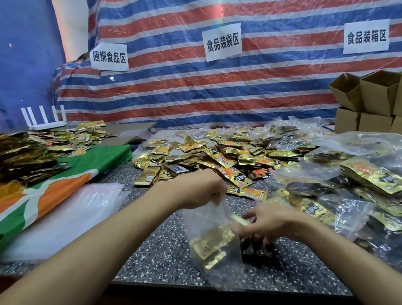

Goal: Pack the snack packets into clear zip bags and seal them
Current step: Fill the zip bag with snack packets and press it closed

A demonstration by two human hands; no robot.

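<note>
A clear zip bag (211, 226) hangs over the speckled table near its front edge, with gold snack packets (211, 245) inside it. My left hand (199, 190) pinches the bag's top edge and holds it up. My right hand (268, 222) grips a small stack of gold and black packets (243, 222) at the bag's open side. A heap of loose gold snack packets (210, 156) lies behind my hands. Filled clear bags (373, 182) are piled at the right.
A stack of empty clear zip bags (64, 218) lies at the left beside a green, white and orange cloth (49, 192). Bundled packets (7, 156) sit on that cloth. Cardboard boxes (377, 99) stand at the back right, a white router (46, 120) at the back left.
</note>
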